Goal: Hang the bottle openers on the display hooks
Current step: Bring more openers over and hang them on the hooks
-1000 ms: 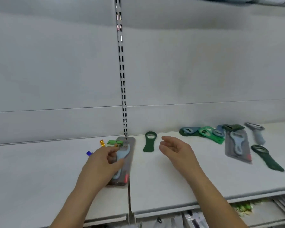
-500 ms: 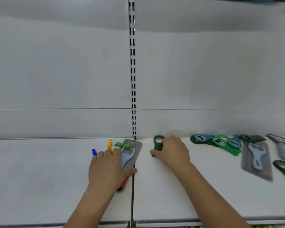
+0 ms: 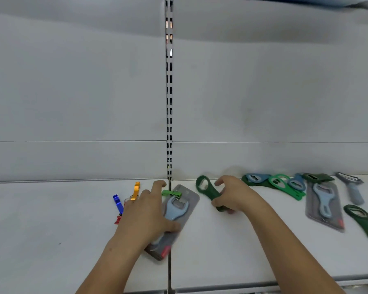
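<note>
Readable text: none.
Left card (image 3: 190, 201): red mark at its near corner, too blurred to read.
Right card (image 3: 331, 217): red mark at its near corner, also unreadable.

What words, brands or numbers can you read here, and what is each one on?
No text is legible anywhere.
Carded blue bottle opener under the left hand: red patch at its lower corner, too blurred to read.
Second carded bottle opener, at right: red corner patch, also too blurred.
Loose bottle openers, shelf, slotted upright: no lettering visible.
</note>
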`<action>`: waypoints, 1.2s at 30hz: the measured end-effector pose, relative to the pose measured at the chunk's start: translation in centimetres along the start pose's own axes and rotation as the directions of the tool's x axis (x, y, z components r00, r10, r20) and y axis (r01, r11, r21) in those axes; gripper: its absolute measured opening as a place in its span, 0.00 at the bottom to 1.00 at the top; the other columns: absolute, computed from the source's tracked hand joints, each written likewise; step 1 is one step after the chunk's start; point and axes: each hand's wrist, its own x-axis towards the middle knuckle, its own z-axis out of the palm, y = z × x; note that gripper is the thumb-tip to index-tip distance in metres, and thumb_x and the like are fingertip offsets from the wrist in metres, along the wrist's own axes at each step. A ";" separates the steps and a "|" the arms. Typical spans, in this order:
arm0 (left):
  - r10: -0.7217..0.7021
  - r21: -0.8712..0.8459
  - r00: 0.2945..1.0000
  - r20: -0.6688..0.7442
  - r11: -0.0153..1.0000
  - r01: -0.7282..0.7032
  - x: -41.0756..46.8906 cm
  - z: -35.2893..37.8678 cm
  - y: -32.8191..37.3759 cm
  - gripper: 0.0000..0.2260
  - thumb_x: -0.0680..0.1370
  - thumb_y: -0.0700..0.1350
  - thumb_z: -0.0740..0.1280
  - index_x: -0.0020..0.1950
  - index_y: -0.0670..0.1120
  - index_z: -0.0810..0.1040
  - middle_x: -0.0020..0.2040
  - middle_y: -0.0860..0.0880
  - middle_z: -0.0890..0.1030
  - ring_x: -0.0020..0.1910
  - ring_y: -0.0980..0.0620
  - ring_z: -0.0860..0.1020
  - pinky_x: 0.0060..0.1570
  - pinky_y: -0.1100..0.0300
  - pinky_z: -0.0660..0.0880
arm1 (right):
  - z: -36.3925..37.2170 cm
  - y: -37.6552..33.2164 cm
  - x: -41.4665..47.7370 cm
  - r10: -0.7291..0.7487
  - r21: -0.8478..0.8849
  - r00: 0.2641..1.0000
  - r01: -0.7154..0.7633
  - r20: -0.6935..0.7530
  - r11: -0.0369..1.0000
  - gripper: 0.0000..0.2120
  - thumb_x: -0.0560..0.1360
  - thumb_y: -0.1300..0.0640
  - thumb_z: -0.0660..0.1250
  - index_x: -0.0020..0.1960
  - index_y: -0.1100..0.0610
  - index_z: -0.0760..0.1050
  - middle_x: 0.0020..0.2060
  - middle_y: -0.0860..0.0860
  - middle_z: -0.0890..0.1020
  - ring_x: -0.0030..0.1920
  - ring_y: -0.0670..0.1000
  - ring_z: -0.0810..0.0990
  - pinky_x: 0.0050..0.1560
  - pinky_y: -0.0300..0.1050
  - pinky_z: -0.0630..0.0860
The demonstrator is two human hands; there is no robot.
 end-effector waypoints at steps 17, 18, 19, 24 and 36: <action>-0.111 -0.775 0.975 0.192 0.593 0.220 -0.6 0.0 -0.6 0.29 0.70 0.43 0.79 0.67 0.54 0.73 0.49 0.45 0.86 0.45 0.47 0.86 0.43 0.51 0.83 | -1.7 3.0 -3.7 -0.104 0.710 0.994 0.065 0.012 0.702 0.04 0.77 0.66 0.68 0.52 0.66 0.78 0.42 0.63 0.86 0.37 0.59 0.86 0.43 0.52 0.84; -0.120 -0.800 0.974 0.190 0.557 0.224 -0.9 0.1 -0.5 0.28 0.70 0.43 0.79 0.67 0.53 0.73 0.49 0.45 0.87 0.45 0.47 0.86 0.42 0.52 0.83 | -1.7 3.0 -3.9 -0.118 0.735 0.993 0.061 0.025 0.675 0.04 0.78 0.66 0.68 0.51 0.66 0.78 0.42 0.62 0.86 0.39 0.59 0.87 0.44 0.52 0.85; -0.127 -0.822 0.974 0.189 0.522 0.227 -1.2 0.2 -0.4 0.27 0.70 0.43 0.79 0.67 0.52 0.74 0.49 0.45 0.87 0.46 0.47 0.86 0.43 0.52 0.82 | -1.7 3.0 -4.1 -0.129 0.760 0.991 0.053 0.041 0.647 0.03 0.78 0.66 0.68 0.50 0.65 0.77 0.42 0.62 0.87 0.41 0.60 0.87 0.45 0.52 0.84; -0.137 -0.926 0.964 0.226 0.276 0.256 -3.1 0.0 0.3 0.21 0.69 0.41 0.76 0.62 0.43 0.80 0.51 0.41 0.86 0.48 0.43 0.86 0.50 0.50 0.83 | -1.5 3.1 -4.6 -0.178 0.841 0.979 0.012 0.101 0.540 0.02 0.78 0.66 0.67 0.50 0.65 0.77 0.45 0.62 0.86 0.45 0.62 0.87 0.45 0.52 0.83; -0.222 -0.989 0.969 0.105 0.080 0.125 -7.7 -0.1 -1.1 0.26 0.65 0.35 0.76 0.62 0.42 0.77 0.52 0.38 0.86 0.45 0.43 0.86 0.45 0.51 0.84 | 1.0 0.8 -6.7 -0.327 0.895 0.929 -0.008 0.172 0.447 0.08 0.76 0.65 0.69 0.54 0.68 0.78 0.47 0.63 0.86 0.48 0.62 0.87 0.45 0.51 0.84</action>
